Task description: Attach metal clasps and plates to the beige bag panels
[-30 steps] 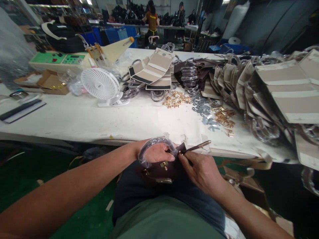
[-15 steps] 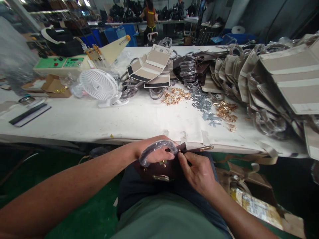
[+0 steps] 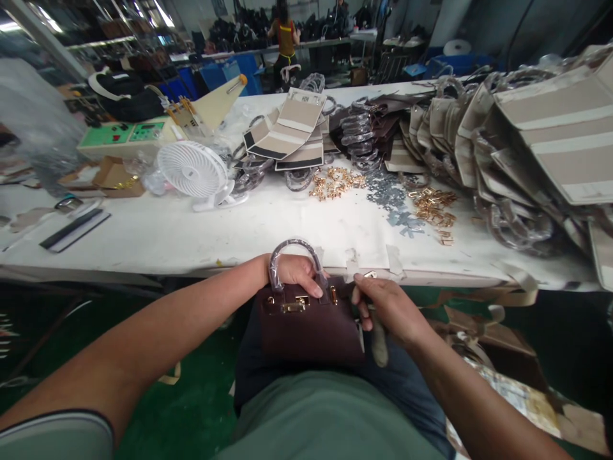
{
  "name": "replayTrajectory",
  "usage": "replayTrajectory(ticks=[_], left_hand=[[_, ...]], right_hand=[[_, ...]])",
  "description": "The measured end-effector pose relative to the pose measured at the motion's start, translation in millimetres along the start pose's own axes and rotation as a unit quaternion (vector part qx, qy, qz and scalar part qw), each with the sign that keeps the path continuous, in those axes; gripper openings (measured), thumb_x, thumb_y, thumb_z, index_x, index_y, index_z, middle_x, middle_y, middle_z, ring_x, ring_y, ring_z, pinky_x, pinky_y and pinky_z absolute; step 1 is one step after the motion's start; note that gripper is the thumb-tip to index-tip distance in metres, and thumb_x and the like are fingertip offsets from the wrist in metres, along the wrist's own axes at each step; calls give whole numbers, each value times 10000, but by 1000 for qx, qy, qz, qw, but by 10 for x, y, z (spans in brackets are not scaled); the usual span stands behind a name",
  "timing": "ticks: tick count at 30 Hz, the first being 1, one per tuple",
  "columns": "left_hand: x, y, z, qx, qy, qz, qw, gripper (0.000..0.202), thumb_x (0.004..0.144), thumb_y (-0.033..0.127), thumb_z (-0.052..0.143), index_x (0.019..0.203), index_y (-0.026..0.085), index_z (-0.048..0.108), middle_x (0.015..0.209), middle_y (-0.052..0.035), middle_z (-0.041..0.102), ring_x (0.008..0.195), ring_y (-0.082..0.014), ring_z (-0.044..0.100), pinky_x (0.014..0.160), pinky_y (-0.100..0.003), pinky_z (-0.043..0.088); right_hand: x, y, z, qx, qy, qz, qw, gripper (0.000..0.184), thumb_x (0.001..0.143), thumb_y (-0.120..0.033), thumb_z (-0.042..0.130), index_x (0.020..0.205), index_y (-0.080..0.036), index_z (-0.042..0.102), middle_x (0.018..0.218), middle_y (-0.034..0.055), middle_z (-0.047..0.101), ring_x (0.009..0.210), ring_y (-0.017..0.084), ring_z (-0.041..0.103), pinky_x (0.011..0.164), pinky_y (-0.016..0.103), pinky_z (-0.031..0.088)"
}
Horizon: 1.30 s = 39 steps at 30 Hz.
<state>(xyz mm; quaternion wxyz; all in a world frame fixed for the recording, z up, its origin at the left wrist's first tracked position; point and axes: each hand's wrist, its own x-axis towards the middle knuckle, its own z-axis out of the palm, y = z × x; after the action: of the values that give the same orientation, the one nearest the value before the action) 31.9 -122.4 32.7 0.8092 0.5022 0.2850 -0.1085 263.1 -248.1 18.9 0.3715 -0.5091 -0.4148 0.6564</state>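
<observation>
**A:** Left hand (image 3: 294, 276) first: a firm grip, fingers curled right around the arched handle (image 3: 292, 250).

**B:** And the right hand (image 3: 387, 306)?

**A:** Closed too, pinching something narrow. It looks like a gold-tipped strap end (image 3: 369, 275), though the fingers hide most of it, so I can't be certain.

**B:** What's that handle attached to?

**A:** A dark brown leather handbag (image 3: 311, 335), resting on the person's dark trousers (image 3: 397, 390), with a gold clasp (image 3: 290, 306) on its front.

**B:** How would it handle?

**A:** Light, I'd judge, and fairly stiff, since those panels hold a boxy shape. But the clear plastic sleeve (image 3: 280, 271) on the handle could be slippery. Still, the handle's the natural place to take hold, right at the top of the arch.

**B:** Which way's it pointing?

**A:** Handle up and away from the person, toward the bench (image 3: 201, 246), with the long axis running side to side across the lap. Neat and square.
</observation>
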Motion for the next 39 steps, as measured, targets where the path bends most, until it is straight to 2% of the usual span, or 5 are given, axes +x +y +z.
replayTrajectory(ticks=[8, 15, 19, 32, 39], left_hand=[[43, -22, -24, -7, -11, 2, 1000, 462, 670, 370, 950, 1052, 156, 802, 924, -77, 805, 736, -222, 742, 653, -284, 588], [132, -107, 162, 38, 96, 59, 993, 362, 679, 393, 927, 826, 120, 741, 794, -61, 747, 696, -189, 687, 674, -275, 557], [98, -93, 440, 113, 143, 139, 973, 214, 782, 330, 803, 850, 147, 716, 807, -18, 711, 758, -170, 656, 734, -253, 527], [-33, -47, 721, 298, 233, 171, 910, 137, 872, 264, 634, 915, 171, 725, 883, -18, 707, 878, -212, 631, 833, -282, 497], [39, -31, 441, 207, 154, 160, 953, 125, 798, 289, 752, 831, 170, 730, 809, 1, 707, 808, -184, 649, 788, -263, 529]], right_hand=[[-39, 36, 49, -166, 43, -76, 982, 499, 986, -630, 526, 809, -195, 696, 636, -1, 613, 593, 165, 585, 577, 277, 417], [-29, 131, 177, -565, 175, -184, 785, 424, 1054, -427, 522, 710, -207, 639, 644, 52, 709, 583, 181, 643, 574, 331, 227], [-21, 200, 148, -598, 165, -228, 750, 417, 1107, -378, 421, 805, -192, 641, 696, 61, 729, 608, 182, 666, 573, 344, 205], [-106, 303, 191, -512, 194, -345, 763, 484, 1115, -330, 421, 680, -197, 588, 611, 31, 640, 530, 133, 553, 603, 320, 286], [-32, 322, 220, -397, 150, -209, 881, 597, 1087, -562, 368, 671, -204, 600, 600, 38, 613, 555, 161, 556, 565, 302, 293]])
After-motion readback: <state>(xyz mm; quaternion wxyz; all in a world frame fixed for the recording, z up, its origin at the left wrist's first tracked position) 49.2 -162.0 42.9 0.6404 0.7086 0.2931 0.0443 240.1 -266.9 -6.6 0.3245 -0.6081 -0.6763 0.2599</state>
